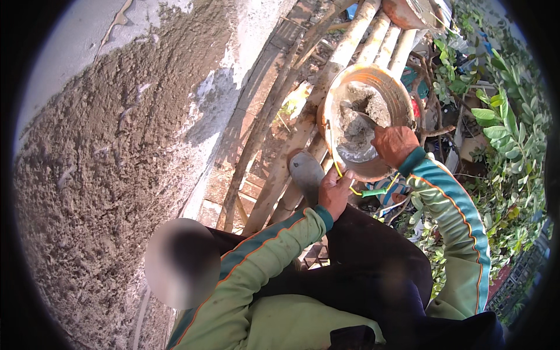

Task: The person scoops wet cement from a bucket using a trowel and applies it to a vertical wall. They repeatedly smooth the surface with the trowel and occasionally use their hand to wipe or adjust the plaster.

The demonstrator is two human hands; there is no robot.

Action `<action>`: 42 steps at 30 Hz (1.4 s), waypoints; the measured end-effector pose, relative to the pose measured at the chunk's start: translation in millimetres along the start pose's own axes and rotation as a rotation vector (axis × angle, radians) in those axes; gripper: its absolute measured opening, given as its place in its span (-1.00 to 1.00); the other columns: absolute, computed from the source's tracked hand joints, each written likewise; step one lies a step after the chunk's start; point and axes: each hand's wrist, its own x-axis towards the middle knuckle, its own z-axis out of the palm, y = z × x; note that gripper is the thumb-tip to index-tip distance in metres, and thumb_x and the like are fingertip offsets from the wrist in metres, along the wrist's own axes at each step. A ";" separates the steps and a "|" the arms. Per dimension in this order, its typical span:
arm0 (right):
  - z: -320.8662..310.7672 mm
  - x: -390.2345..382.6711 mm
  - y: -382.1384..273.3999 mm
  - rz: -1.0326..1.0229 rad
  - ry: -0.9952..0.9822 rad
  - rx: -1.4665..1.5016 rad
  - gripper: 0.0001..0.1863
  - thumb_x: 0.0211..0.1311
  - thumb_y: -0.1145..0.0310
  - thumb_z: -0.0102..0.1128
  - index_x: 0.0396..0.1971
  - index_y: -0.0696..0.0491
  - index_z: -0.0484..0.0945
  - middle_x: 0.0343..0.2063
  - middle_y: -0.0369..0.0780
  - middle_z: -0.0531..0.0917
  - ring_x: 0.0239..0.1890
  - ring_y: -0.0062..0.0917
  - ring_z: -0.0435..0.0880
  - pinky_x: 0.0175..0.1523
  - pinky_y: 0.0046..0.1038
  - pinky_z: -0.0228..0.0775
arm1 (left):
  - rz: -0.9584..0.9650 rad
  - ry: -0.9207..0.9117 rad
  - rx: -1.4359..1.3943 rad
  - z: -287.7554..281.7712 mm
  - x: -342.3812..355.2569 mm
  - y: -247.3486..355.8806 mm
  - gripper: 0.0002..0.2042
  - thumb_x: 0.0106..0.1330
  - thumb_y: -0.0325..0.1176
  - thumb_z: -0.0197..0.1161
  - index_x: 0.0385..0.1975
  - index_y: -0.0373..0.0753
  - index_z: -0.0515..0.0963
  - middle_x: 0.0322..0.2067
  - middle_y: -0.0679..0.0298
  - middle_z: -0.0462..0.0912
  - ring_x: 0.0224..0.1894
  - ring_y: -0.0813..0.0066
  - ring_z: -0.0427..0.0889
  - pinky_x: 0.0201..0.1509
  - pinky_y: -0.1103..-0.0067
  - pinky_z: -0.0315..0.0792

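Observation:
An orange-brown bucket (402, 96) of wet grey mortar (378, 105) stands on wooden poles in front of me. My right hand (396, 144) is inside its right rim, fingers closed round a tool whose grip is hidden. The part that shows looks like a trowel blade (366, 119), pushed into the mortar. At the bucket's near rim, my left hand (334, 195) is closed on the yellow wire bucket handle (353, 191). This handle carries a green grip (374, 192) and hangs down on my side.
On my left rises a wall (134, 122) with rough brown mortar and smoother pale patches. Poles (359, 35) form the platform, with gaps between them. Another reddish bucket (408, 13) sits at the far end. Leafy branches (501, 131) crowd the right side. My shoe (305, 168) rests on the poles.

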 end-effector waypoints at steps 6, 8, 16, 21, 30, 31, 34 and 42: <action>-57.9 -69.0 13.6 0.043 0.244 -0.095 -0.87 0.21 0.36 0.17 -0.35 0.11 0.57 -0.49 -0.15 0.66 -0.43 -0.27 0.75 -0.35 -0.22 0.54 | 0.311 0.152 -0.026 -24.1 29.3 56.2 -0.62 0.37 -0.30 0.37 0.01 -0.35 0.38 -0.20 0.22 0.61 -0.12 0.51 0.61 -0.03 0.54 0.51; -65.1 -46.3 25.4 0.326 0.312 -0.098 -0.86 0.21 0.36 0.16 -0.38 0.10 0.62 -0.46 -0.15 0.68 -0.43 -0.26 0.75 -0.34 -0.22 0.57 | 0.186 0.036 0.087 -31.7 43.4 73.0 -0.66 0.35 -0.33 0.38 -0.05 -0.32 0.39 -0.22 0.24 0.61 -0.13 0.54 0.59 -0.06 0.56 0.50; 25.7 70.0 59.6 0.201 -0.327 0.321 -0.66 0.43 0.22 0.03 -0.21 0.11 0.73 -0.38 -0.07 0.75 -0.21 -0.18 0.80 -0.14 -0.13 0.64 | 0.165 -0.052 0.213 -34.5 61.1 79.7 -0.79 0.26 -0.40 0.42 -0.28 -0.21 0.48 -0.37 0.38 0.56 -0.31 0.62 0.50 -0.16 0.57 0.46; 31.6 22.3 32.1 0.179 -0.200 0.319 -0.62 0.42 0.11 0.06 -0.26 0.08 0.76 -0.34 -0.02 0.77 -0.16 -0.16 0.79 -0.03 -0.14 0.63 | 0.188 -0.054 0.216 -30.1 61.0 84.7 -0.79 0.31 -0.40 0.41 -0.29 -0.15 0.44 -0.37 0.42 0.57 -0.34 0.71 0.49 -0.33 0.63 0.42; -88.4 -71.0 24.1 0.016 0.017 -0.103 -0.85 0.16 0.36 0.19 -0.50 0.06 0.69 -0.52 -0.09 0.74 -0.43 -0.24 0.79 -0.33 -0.20 0.62 | 0.152 -0.141 0.018 -40.3 67.9 83.1 -0.76 0.24 -0.45 0.44 -0.35 -0.23 0.43 -0.39 0.34 0.59 -0.36 0.62 0.56 -0.36 0.53 0.57; -100.9 -67.1 30.1 0.098 -0.028 -0.188 -0.84 0.16 0.36 0.19 -0.51 0.05 0.70 -0.55 -0.11 0.73 -0.45 -0.25 0.78 -0.36 -0.22 0.61 | 0.117 -0.127 0.052 -42.1 70.4 82.1 -0.76 0.21 -0.46 0.47 -0.34 -0.24 0.46 -0.37 0.35 0.57 -0.34 0.61 0.56 -0.33 0.54 0.57; -104.8 -26.9 37.6 0.281 0.183 -0.197 -0.83 0.20 0.34 0.19 -0.48 0.04 0.71 -0.54 -0.13 0.72 -0.45 -0.26 0.77 -0.37 -0.17 0.57 | 0.150 -0.103 0.221 -47.2 76.0 79.1 -0.77 0.20 -0.46 0.47 -0.32 -0.25 0.48 -0.38 0.37 0.56 -0.34 0.61 0.56 -0.32 0.54 0.57; 6.8 38.0 12.4 0.284 -0.185 0.041 -0.77 0.30 0.38 0.13 -0.22 0.02 0.78 -0.19 -0.12 0.79 -0.07 -0.19 0.79 -0.02 -0.21 0.66 | 0.039 -0.243 -0.052 -47.9 75.3 83.6 -0.83 0.31 -0.53 0.35 -0.26 -0.19 0.46 -0.28 0.38 0.56 -0.27 0.55 0.63 -0.22 0.50 0.67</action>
